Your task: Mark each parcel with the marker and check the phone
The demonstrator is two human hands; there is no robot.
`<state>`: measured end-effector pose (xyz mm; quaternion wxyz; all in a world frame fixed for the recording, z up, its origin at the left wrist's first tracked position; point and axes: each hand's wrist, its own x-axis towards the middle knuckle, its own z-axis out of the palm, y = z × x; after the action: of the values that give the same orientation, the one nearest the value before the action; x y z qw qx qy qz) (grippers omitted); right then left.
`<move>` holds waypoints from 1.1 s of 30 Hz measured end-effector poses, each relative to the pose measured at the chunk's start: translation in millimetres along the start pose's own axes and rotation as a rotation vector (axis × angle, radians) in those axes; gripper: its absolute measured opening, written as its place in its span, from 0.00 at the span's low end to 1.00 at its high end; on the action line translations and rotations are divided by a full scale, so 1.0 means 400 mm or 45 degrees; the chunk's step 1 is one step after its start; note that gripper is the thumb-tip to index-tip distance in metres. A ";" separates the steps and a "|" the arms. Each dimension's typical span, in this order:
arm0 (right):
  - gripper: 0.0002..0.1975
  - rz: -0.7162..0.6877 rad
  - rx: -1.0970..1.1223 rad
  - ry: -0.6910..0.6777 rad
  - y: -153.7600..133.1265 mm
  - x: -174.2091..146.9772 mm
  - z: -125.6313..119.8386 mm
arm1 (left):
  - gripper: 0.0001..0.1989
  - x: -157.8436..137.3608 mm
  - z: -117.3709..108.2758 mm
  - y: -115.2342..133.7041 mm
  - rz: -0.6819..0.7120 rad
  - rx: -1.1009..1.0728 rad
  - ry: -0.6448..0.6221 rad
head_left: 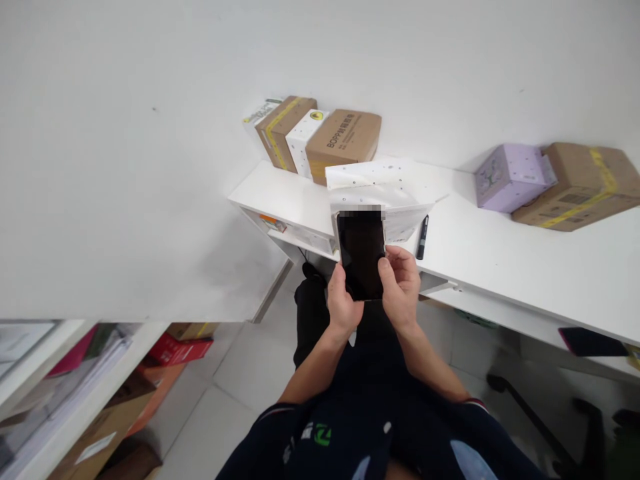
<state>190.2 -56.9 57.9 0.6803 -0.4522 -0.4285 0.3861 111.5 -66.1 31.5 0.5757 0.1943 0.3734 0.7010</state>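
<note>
Upright between both hands is a smartphone (361, 257) with a dark screen facing me; its top edge is blurred out. My left hand (343, 303) grips its lower left side, thumb along the edge. On the lower right side, my right hand (401, 287) is closed round it, its thumb at the screen's edge. Just beyond the phone, an open white box (367, 175) with raised flaps stands on the white desk (500, 250). A black marker (423, 237) lies on the desk to the right of the box.
Several cartons, among them a brown box (345, 137), stand against the wall at the back. Farther right are a lilac box (510, 177) and a taped carton (580, 187). Shelves with a red box (183, 350) are at lower left. A chair base (530, 413) stands under the desk.
</note>
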 end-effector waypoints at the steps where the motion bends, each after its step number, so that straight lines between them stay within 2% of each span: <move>1: 0.12 0.000 -0.011 0.006 0.001 0.002 -0.001 | 0.23 0.001 0.003 0.004 -0.020 -0.006 -0.003; 8: 0.12 -0.012 0.010 0.031 0.002 0.011 -0.002 | 0.17 0.003 0.024 0.033 -0.136 -0.136 -0.046; 15: 0.14 -0.009 -0.025 0.005 0.007 0.018 -0.002 | 0.19 0.005 0.035 0.035 -0.177 -0.194 -0.030; 21: 0.15 0.024 0.066 -0.031 0.013 0.016 0.002 | 0.21 0.017 0.026 0.018 -0.160 -0.111 0.074; 27: 0.15 0.001 0.071 -0.056 0.011 0.027 0.003 | 0.21 0.024 0.036 0.023 -0.098 -0.047 0.062; 33: 0.18 -0.098 0.131 -0.142 0.001 0.058 0.011 | 0.18 0.049 0.066 0.046 0.019 -0.079 0.027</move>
<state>193.9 -34.2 64.1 0.6922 -0.3775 -0.4624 0.4056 112.8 -40.5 59.1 0.5722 0.1719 0.3562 0.7185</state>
